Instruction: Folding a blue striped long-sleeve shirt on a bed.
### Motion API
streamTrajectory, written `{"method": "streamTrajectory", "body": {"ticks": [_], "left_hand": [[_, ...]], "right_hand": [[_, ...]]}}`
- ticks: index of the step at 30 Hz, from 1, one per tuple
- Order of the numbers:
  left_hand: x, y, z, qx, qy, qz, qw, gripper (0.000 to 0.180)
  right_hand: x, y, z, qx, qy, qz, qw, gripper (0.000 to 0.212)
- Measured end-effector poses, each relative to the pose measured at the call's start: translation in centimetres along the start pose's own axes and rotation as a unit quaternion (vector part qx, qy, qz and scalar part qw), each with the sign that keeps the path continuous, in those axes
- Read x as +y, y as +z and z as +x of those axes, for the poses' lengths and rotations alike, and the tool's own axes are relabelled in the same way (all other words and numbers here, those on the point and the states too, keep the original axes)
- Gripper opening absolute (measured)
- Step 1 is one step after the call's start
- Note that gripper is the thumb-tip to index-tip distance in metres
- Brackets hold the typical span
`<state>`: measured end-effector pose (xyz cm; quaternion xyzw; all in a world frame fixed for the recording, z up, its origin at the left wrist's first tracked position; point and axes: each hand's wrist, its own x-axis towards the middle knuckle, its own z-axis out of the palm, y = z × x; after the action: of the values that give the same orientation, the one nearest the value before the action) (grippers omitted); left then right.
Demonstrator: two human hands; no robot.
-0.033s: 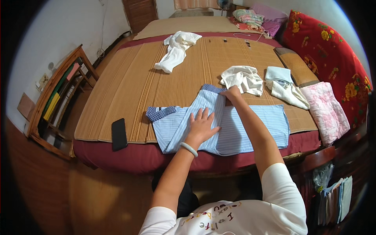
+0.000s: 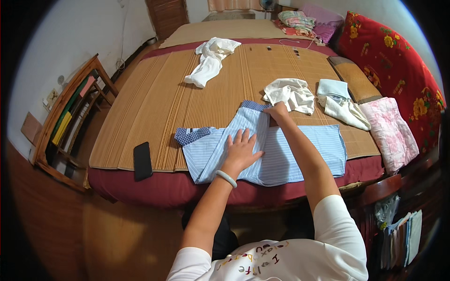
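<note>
Your left hand (image 2: 242,150) is flat with fingers spread, pressing down on the blue striped shirt (image 2: 300,152) that's lying at the near edge of the bamboo mat (image 2: 154,103). Your right hand (image 2: 277,112) is a bit farther out, pinching the shirt's folded sleeve edge. Just past it sits a crumpled white garment (image 2: 291,93).

**What the head view kept from sight**

The left hand (image 2: 241,152) covered part of the striped shirt (image 2: 300,154), and the right forearm crossed its middle. The right hand (image 2: 277,111) hid the fold it gripped. At twelve o'clock, the folded bedding (image 2: 300,21) was too small to make out. At four o'clock, papers in a rack (image 2: 403,239) blurred into the dark rim. The person's torso was cut off at six o'clock.
</note>
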<state>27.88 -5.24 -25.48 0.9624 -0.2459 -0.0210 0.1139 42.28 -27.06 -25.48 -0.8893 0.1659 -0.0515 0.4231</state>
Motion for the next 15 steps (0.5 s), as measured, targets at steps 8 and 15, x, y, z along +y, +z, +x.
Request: {"method": "streamTrajectory", "body": {"ticks": [8,15], "left_hand": [[1.1,-0.6,0.4,-0.003,0.002,-0.041,0.999,0.071],[-5.4,2.2,2.2,0.142,-0.072,-0.512,0.844,0.068]], "right_hand": [[1.8,1.2,1.2,-0.009,0.068,0.289,0.955,0.04],[-4.9,-0.5,-5.4,-0.14,-0.145,0.39,0.899,0.03]]}}
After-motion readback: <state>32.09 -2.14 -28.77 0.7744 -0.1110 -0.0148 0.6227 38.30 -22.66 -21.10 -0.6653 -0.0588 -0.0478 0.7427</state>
